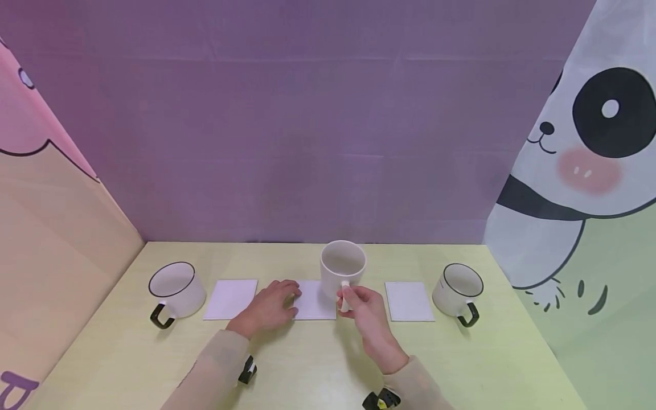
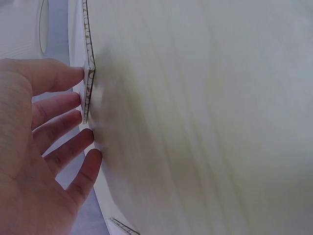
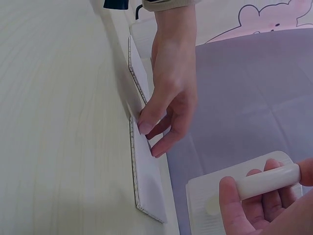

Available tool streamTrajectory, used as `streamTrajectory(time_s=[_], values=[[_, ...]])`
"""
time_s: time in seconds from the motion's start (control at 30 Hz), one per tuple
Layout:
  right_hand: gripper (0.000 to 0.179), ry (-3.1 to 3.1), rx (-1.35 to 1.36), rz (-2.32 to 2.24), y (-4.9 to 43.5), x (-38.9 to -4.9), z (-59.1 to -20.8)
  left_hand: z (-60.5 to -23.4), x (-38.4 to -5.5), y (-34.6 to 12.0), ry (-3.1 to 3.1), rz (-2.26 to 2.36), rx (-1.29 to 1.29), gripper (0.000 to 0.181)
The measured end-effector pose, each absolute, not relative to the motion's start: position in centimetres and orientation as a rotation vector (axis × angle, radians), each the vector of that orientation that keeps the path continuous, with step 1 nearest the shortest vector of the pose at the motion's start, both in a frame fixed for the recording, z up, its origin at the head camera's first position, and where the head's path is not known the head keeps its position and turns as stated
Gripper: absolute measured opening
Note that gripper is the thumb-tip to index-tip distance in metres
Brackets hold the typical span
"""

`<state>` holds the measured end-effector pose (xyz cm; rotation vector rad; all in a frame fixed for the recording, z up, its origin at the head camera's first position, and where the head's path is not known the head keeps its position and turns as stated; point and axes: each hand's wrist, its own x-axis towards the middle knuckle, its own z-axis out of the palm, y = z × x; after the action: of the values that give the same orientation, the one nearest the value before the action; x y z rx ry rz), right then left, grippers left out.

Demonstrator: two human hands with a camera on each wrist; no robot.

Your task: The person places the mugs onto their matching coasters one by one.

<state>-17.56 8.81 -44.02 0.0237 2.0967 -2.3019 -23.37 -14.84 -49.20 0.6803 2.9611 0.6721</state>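
Holds plain mug by handle in right grip toward bench's far edge, touches middle card with relaxed left grip

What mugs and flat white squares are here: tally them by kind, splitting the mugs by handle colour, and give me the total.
Black-handled mugs: 2
White-handled mug: 1
Flat white squares: 3
Total: 6

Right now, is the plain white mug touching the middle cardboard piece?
Apart: the right wrist view shows purple cloth in the gap between the plain white mug and the middle cardboard piece.
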Motion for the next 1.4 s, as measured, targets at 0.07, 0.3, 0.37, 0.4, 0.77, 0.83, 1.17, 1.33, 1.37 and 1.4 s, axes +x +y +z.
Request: streamTrajectory(time_s=[0.07, 0.3, 0.37, 0.4, 0.77, 0.83, 1.17, 1.33, 1.37, 1.4], values=[[0.026, 2.095, 0.026, -2.3, 8.7, -17.6, -44.0, -49.3, -23.4, -14.8, 2.962, 0.664, 0.674, 0.032], [0.027, 2.093, 0.026, -2.291, 8.3, -17.6, -44.0, -49.1, -23.3, -14.7, 2.958, 0.662, 0.654, 0.033], [0.027, 2.085, 0.029, -2.291, 8.3, -17.6, -44.0, -49.0, -23.3, -14.7, 2.957, 0.662, 0.645, 0.033], [0.027, 2.082, 0.03, -2.291, 8.2, -17.6, -44.0, -49.0, -23.3, -14.6, 2.956, 0.662, 0.64, 0.033], [0.027, 2.065, 0.029, -2.289, 7.6, -17.7, -44.1, -49.0, -23.3, -14.5, 2.971, 0.66, 0.648, 0.032], [0.027, 2.063, 0.029, -2.29, 7.4, -17.8, -44.2, -49.0, -23.3, -14.6, 2.974, 0.661, 0.647, 0.032], [0.026, 2.068, 0.035, -2.294, 7.1, -17.8, -44.4, -49.1, -23.3, -14.6, 2.972, 0.665, 0.647, 0.032], [0.026, 2.074, 0.033, -2.291, 6.9, -17.9, -44.6, -49.0, -23.3, -14.6, 2.96, 0.668, 0.632, 0.032], [0.026, 2.075, 0.031, -2.287, 6.8, -17.9, -44.6, -49.0, -23.3, -14.6, 2.957, 0.67, 0.629, 0.032], [0.026, 2.077, 0.031, -2.283, 6.8, -17.9, -44.6, -49.1, -23.3, -14.6, 2.956, 0.673, 0.626, 0.033]])
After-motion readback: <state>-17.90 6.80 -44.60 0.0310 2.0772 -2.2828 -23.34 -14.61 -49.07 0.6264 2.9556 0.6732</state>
